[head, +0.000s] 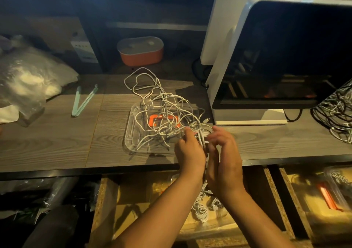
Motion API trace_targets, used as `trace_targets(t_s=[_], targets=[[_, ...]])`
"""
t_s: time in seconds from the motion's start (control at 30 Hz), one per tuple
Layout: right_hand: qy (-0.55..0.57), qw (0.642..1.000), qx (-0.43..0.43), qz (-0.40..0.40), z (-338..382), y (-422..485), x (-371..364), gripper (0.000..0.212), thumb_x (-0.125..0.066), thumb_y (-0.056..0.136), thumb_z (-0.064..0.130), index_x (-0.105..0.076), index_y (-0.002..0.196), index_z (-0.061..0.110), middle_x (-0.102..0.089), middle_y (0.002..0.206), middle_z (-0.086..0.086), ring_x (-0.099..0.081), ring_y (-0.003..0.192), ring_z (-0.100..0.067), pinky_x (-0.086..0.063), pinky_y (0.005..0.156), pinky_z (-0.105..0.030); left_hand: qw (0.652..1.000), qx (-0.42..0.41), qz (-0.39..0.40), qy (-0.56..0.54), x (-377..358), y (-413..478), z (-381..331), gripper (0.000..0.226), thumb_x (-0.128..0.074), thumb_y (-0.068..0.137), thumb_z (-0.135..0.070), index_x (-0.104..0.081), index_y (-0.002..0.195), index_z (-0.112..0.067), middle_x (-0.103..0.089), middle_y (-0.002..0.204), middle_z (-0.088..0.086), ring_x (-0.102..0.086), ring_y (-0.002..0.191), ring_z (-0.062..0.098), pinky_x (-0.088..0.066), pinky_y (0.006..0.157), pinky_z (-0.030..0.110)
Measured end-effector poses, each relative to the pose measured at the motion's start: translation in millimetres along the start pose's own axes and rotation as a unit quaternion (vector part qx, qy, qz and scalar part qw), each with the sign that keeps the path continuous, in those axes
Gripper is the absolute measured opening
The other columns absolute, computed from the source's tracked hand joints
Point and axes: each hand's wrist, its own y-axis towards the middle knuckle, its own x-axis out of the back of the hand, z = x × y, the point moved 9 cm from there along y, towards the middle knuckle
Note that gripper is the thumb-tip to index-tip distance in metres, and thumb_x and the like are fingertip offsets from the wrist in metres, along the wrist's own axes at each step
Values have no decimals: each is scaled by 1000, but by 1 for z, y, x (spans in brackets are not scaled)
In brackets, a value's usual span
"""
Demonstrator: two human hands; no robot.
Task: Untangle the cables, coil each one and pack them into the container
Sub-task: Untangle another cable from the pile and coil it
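Note:
A tangle of white cables (162,103) lies over a clear plastic lid with an orange mark (131,125) on the wooden desk. My left hand (189,151) grips a bunch of cable strands at the tangle's near right edge. My right hand (223,152) is beside it, fingers loosely curved against the same strands (202,140); whether it grips them I cannot tell. Cable ends hang down between my wrists. An orange container with a clear lid (141,50) stands at the back of the desk.
A white-framed monitor (285,57) stands at the right, a wire basket of cables (337,110) at the far right. A plastic bag (28,76) and two pale green sticks (83,100) lie at the left. Below the desk edge, shelves hold boxes and coiled white cables (202,209).

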Motion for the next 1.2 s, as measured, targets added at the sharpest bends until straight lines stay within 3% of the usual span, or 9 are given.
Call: trace_targets(t_s=[0.1, 0.17, 0.27, 0.5, 0.63, 0.77, 0.87, 1.03, 1.2], targets=[[-18, 998, 59, 32, 3, 1, -4, 8, -42, 98, 20, -47, 98, 13, -55, 97, -3, -51, 102, -9, -37, 105, -24, 998, 53, 4, 35, -2, 9, 8, 44, -37, 98, -32, -46, 61, -11, -47, 62, 3, -45, 58, 16, -31, 52, 26], [26, 999, -22, 34, -6, 3, -4, 7, -50, 89, 15, -48, 92, 21, -59, 87, 2, -55, 87, -7, -44, 88, -14, 996, 70, -11, 50, 0, 18, 12, 42, -37, 98, -29, -45, 61, -11, -47, 63, 3, -43, 57, 13, -31, 50, 25], [183, 958, -216, 39, -27, -8, -11, 26, -58, 87, 3, -48, 87, 26, -60, 83, 5, -61, 81, -9, -52, 72, -21, 996, 68, -36, 47, 5, 30, 14, 43, -37, 98, -32, -46, 62, -10, -48, 65, 5, -45, 58, 16, -36, 54, 27], [386, 873, -296, 40, -23, -9, -13, 29, -52, 84, -16, -39, 82, 10, -63, 75, -5, -63, 76, -21, -55, 74, -26, 995, 95, -32, 3, -1, 51, 25, 39, -43, 95, -37, -57, 73, -7, -51, 72, 5, -48, 64, 19, -40, 64, 33], [355, 893, -267, 70, -36, 6, -7, 20, -52, 91, 1, -48, 104, 16, -68, 91, 6, -65, 93, -13, -51, 83, -21, 990, 117, 9, -72, -11, 39, 20, 40, -39, 95, -47, -57, 88, -12, -50, 71, 2, -46, 60, 13, -38, 52, 27], [258, 928, -240, 118, -49, 5, -8, 35, -52, 89, 10, -52, 121, 24, -63, 113, 8, -59, 109, -10, -51, 90, -26, 990, 101, 49, -82, -20, 14, 10, 55, -32, 93, -60, -61, 107, -15, -66, 97, 6, -62, 90, 21, -49, 77, 34], [194, 942, -217, 165, -51, -1, -15, 49, -63, 87, 10, -48, 128, 32, -59, 123, 3, -59, 113, -13, -51, 94, -37, 991, 56, 94, -76, -24, -1, 1, 47, -30, 94, -58, -60, 83, -24, -66, 86, 0, -63, 83, 14, -49, 72, 27], [169, 942, -230, 175, -58, 2, -11, 58, -71, 78, 15, -44, 121, 44, -57, 119, 18, -56, 110, 6, -47, 88, -12, 989, -43, 140, 9, -21, -19, -15, 39, -23, 97, -51, -45, 70, -34, -47, 71, -15, -44, 64, -6, -35, 58, 13], [171, 933, -240, 205, -63, -3, -13, 50, -69, 71, 32, -55, 120, 36, -63, 121, 11, -58, 113, -3, -50, 96, -27, 988, -63, 124, 66, -12, -15, -14, 39, -21, 98, -49, -39, 71, -26, -36, 69, -15, -35, 61, -7, -29, 54, 12]])
